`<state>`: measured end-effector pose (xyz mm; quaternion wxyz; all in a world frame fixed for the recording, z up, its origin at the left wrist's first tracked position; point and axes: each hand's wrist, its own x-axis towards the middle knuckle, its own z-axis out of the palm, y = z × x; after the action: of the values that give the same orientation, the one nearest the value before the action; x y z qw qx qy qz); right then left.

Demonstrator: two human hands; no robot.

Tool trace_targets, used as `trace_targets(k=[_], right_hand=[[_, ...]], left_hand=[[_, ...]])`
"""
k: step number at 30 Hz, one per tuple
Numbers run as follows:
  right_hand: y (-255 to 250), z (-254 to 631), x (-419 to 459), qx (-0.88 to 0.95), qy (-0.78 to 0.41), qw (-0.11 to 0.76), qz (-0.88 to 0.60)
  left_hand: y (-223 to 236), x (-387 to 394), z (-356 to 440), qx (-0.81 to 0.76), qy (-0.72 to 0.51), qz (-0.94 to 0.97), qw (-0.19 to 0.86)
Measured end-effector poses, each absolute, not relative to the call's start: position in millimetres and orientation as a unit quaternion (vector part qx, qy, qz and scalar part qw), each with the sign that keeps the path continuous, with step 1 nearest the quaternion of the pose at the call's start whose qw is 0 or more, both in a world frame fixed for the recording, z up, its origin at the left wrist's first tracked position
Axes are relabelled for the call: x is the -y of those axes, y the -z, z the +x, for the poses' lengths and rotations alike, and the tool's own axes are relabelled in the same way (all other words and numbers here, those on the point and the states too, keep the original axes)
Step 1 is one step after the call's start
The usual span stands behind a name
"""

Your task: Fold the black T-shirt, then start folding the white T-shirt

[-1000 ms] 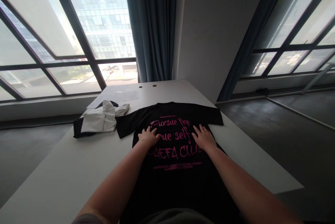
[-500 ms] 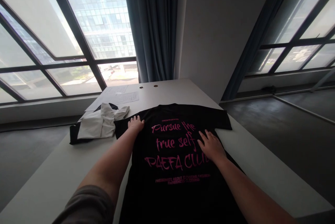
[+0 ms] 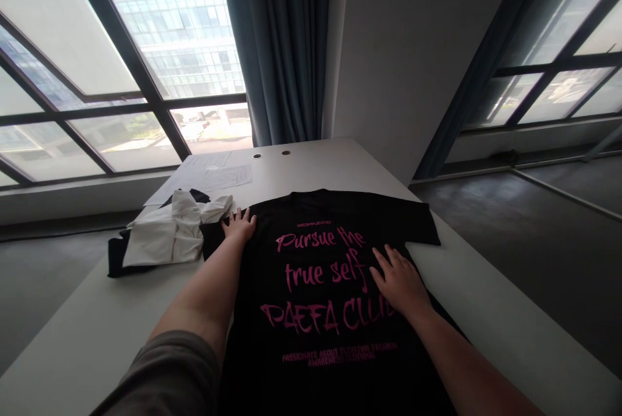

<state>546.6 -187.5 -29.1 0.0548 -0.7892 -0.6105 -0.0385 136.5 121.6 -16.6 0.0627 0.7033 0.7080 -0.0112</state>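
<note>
My left hand [image 3: 240, 227] is lying open at the left shoulder of the black T-shirt [image 3: 306, 291], my right hand [image 3: 399, 281] over the right side of the print [image 3: 335, 273], both splayed and gripping nothing. The shirt is already lying spread on the tabletop [image 3: 515, 338], sleeves [image 3: 418, 221] out; no fold is showing yet, its near end running out of view.

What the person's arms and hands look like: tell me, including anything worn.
The left hand and right hand are bare, with no glove, watch or bracelet visible. A plain dark grey sleeve ends above the bare left forearm; the right forearm shows no sleeve.
</note>
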Motion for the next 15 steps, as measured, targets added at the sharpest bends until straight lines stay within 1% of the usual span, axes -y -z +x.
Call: trace_targets(k=[3, 7, 12, 15], right_hand=[[27.4, 546.2, 187.6, 0.612, 0.032, 0.061, -0.788], [26.7, 546.1, 188.4, 0.614, 0.036, 0.060, -0.786], [30.0, 548.2, 188.3, 0.623, 0.048, 0.077, -0.777], [31.2, 549.7, 187.3, 0.625, 0.047, 0.086, -0.775]], left_hand=[[14.8, -126.7, 131.6, -0.692, 0.024, 0.719, 0.051], [-0.9, -117.0, 115.3, -0.670, 0.037, 0.742, 0.011], [-26.7, -85.2, 65.2, -0.684, 0.027, 0.725, -0.080], [-39.4, -76.3, 34.8, -0.714, 0.041, 0.693, -0.092]])
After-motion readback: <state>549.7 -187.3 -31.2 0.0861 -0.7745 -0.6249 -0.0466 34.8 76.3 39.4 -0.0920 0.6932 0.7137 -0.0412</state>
